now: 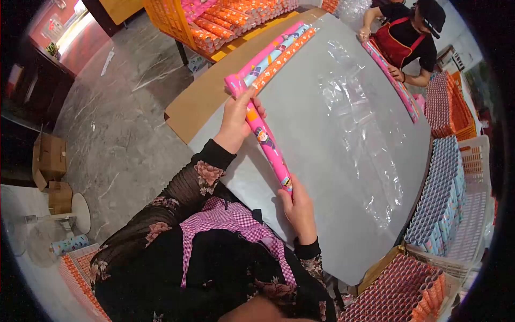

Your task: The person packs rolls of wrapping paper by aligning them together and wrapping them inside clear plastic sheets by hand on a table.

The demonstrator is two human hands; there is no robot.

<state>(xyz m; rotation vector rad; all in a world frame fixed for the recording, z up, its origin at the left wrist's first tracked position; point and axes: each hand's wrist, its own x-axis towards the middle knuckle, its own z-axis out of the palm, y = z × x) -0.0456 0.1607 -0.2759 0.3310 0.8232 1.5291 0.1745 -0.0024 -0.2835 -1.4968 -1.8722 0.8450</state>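
A pink patterned roll slants over the near side of the grey table. Around its upper part wrap the fingers of my left hand; my right hand grips its lower end. Just beyond my left hand lie three more rolls side by side: a pink one, a light blue one and an orange one. Clear plastic film is spread over the middle and right of the table.
Across the table a co-worker in a red apron holds pink rolls. Stacked rolls fill an orange crate at the back. More stacks and a white basket stand right; a cardboard box is on the left.
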